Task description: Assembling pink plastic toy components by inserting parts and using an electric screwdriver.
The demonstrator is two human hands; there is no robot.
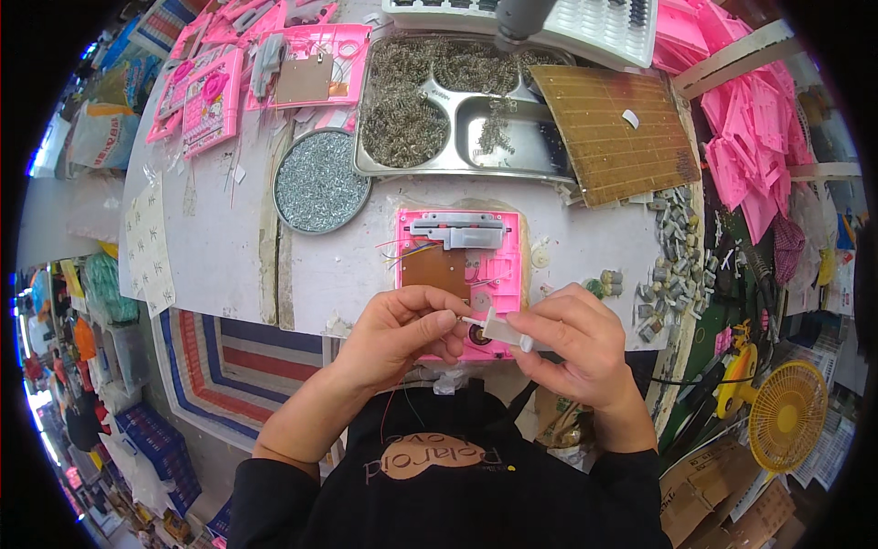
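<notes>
My right hand (581, 343) grips a small white plastic part (505, 331) with a thin stem that points left. At the tip of that stem, my left hand (412, 322) has thumb and fingers pinched together; whatever they hold is too small to make out. Both hands are over the near end of a pink plastic casing (509, 274) on the table. Inside the casing are a grey plastic mechanism (457, 233), a brown board (433, 266) and thin coloured wires. My fingers hide part of its near end.
Beyond the casing stands a metal tray (476, 170) holding many small springs. A round dish (277, 203) of screws is left of it. A brown sheet (613, 137) leans on the tray's right side. Small motors (672, 265) lie at right; pink assemblies (212, 101) sit far left.
</notes>
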